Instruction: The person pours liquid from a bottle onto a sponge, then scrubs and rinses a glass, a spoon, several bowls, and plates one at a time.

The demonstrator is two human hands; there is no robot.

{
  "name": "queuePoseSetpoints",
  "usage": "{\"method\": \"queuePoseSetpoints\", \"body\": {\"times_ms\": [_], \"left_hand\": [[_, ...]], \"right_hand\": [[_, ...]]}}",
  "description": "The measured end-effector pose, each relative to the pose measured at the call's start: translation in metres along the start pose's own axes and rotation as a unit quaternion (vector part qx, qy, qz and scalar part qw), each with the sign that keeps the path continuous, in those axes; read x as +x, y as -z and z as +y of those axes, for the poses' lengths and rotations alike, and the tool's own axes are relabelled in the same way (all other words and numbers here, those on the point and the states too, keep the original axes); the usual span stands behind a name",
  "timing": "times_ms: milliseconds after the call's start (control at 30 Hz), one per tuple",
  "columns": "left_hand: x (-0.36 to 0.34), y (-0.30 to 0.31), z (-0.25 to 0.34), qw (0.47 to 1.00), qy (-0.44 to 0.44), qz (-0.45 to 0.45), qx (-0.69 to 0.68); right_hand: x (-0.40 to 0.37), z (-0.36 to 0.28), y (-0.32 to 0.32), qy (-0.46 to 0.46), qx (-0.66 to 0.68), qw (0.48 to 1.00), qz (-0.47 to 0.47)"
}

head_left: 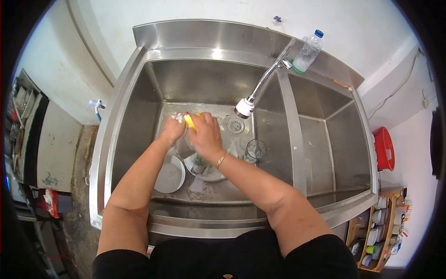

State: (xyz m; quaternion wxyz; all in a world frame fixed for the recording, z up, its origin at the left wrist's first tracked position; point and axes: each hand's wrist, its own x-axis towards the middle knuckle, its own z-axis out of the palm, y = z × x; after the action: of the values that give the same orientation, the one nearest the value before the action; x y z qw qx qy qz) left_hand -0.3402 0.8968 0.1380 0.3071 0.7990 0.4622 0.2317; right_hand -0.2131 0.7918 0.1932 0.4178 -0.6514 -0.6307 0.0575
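Over the left basin of a steel sink [209, 81], my right hand [206, 137] is closed around a yellow sponge [189, 122]. My left hand [172, 129] is beside it, fingers curled and covered in white suds; whatever it grips is hidden. Below my wrists, a white plate [170, 176] lies on the basin floor at the left. Another plate [214, 176], partly behind my right wrist, has what looks like a glass [199, 166] on it. To the right of my right hand is a clear drinking glass [255, 149].
A flexible faucet with a white head [245, 107] hangs over the basin near the drain [236, 125]. A plastic bottle [308, 52] stands on the back ledge. Right of the divider [291, 125] is a second basin. A red tub [384, 149] and dish rack [378, 228] are further right.
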Motion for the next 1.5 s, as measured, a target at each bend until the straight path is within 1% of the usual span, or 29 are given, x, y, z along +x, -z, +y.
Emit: {"method": "queuePoseSetpoints", "body": {"times_ms": [33, 67, 133, 167, 200, 233, 300, 433, 500, 533, 567, 600, 633, 700, 733, 800, 900, 967, 1033, 1067, 1100, 1133, 1167, 1200, 1233, 1367, 1433, 1467, 1500], "left_hand": [[-0.005, 0.006, 0.019, 1.000, 0.001, -0.003, 0.000], [-0.012, 0.013, 0.039, 0.996, 0.076, -0.030, -0.038], [-0.015, 0.011, 0.055, 0.985, 0.148, -0.059, -0.073], [-0.011, 0.005, 0.051, 0.968, 0.230, -0.046, -0.092], [-0.010, 0.002, 0.049, 0.943, 0.312, -0.032, -0.111], [-0.012, 0.001, 0.050, 0.943, 0.313, -0.033, -0.111], [-0.018, 0.005, 0.051, 0.927, 0.267, 0.022, -0.264], [-0.025, 0.007, 0.074, 0.924, 0.271, 0.077, -0.259], [-0.022, -0.006, 0.070, 0.879, 0.233, 0.072, -0.409], [-0.029, 0.006, 0.099, 0.851, 0.265, 0.093, -0.443], [-0.028, 0.004, 0.094, 0.851, 0.266, 0.094, -0.442], [-0.025, -0.002, 0.087, 0.883, 0.236, 0.146, -0.378], [-0.024, -0.010, 0.080, 0.907, 0.204, 0.197, -0.311], [-0.021, -0.017, 0.063, 0.926, 0.180, 0.226, -0.244], [-0.019, -0.017, 0.059, 0.939, 0.151, 0.257, -0.174], [-0.024, -0.009, 0.066, 0.952, 0.139, 0.244, -0.118], [-0.033, 0.007, 0.094, 0.969, 0.097, 0.226, -0.027], [-0.036, 0.014, 0.093, 0.974, 0.073, 0.215, 0.012], [-0.033, 0.020, 0.081, 0.985, -0.003, 0.155, 0.071], [-0.037, 0.023, 0.077, 0.987, -0.015, 0.143, 0.072], [-0.041, 0.027, 0.072, 0.987, -0.013, 0.145, 0.073], [-0.047, 0.030, 0.067, 0.988, -0.009, 0.079, 0.132], [-0.055, 0.032, 0.062, 0.982, -0.005, 0.009, 0.190], [-0.062, 0.034, 0.058, 0.967, -0.001, -0.060, 0.246], [-0.071, 0.034, 0.055, 0.967, 0.002, -0.060, 0.247], [-0.104, 0.031, 0.048, 0.936, 0.071, -0.165, 0.302], [-0.113, 0.029, 0.049, 0.924, 0.092, -0.196, 0.316], [-0.116, 0.029, 0.051, 0.918, 0.099, -0.216, 0.317], [-0.118, 0.028, 0.054, 0.913, 0.105, -0.235, 0.317]], "right_hand": [[0.010, 0.010, 0.002, -0.027, 0.000, 0.997, -0.077], [0.020, 0.021, 0.002, -0.031, 0.000, 0.996, -0.079], [0.038, 0.037, 0.005, -0.239, 0.137, 0.929, -0.248], [0.033, 0.037, 0.001, -0.238, 0.138, 0.930, -0.245], [0.020, 0.024, 0.002, -0.118, 0.057, 0.978, -0.164], [0.009, 0.010, 0.005, 0.004, -0.026, 0.996, -0.080], [0.007, 0.004, 0.004, 0.039, -0.045, 0.997, -0.041], [0.036, 0.047, -0.008, -0.004, 0.072, 0.992, -0.105], [0.040, 0.094, -0.037, -0.279, 0.223, 0.918, -0.174], [0.035, 0.092, -0.034, -0.278, 0.224, 0.918, -0.176], [0.022, 0.088, -0.031, -0.375, 0.330, 0.843, -0.201], [0.011, 0.081, -0.026, -0.462, 0.427, 0.745, -0.221], [0.002, 0.069, -0.021, -0.464, 0.424, 0.745, -0.223], [-0.010, 0.034, -0.016, -0.553, 0.479, 0.665, -0.151], [-0.013, 0.017, -0.015, -0.553, 0.480, 0.664, -0.152], [-0.019, -0.008, -0.016, -0.552, 0.553, 0.605, -0.150], [-0.013, -0.018, -0.017, -0.493, 0.585, 0.633, -0.117], [-0.013, -0.027, -0.010, -0.509, 0.596, 0.607, -0.134], [-0.013, -0.022, -0.005, -0.462, 0.655, 0.571, -0.175], [-0.010, -0.017, -0.001, -0.463, 0.654, 0.572, -0.176], [-0.002, -0.010, 0.004, -0.473, 0.591, 0.621, -0.201], [0.003, -0.002, 0.007, -0.481, 0.525, 0.665, -0.226], [0.006, 0.012, 0.005, -0.482, 0.524, 0.663, -0.230], [0.008, 0.032, -0.001, -0.406, 0.446, 0.755, -0.257], [0.010, 0.047, -0.007, -0.320, 0.360, 0.832, -0.277], [0.010, 0.067, -0.011, -0.237, 0.218, 0.879, -0.351], [0.011, 0.059, -0.001, -0.099, 0.060, 0.883, -0.455], [0.005, 0.063, -0.003, -0.038, 0.037, 0.893, -0.446], [0.003, 0.060, 0.003, -0.038, 0.037, 0.893, -0.446]]}}
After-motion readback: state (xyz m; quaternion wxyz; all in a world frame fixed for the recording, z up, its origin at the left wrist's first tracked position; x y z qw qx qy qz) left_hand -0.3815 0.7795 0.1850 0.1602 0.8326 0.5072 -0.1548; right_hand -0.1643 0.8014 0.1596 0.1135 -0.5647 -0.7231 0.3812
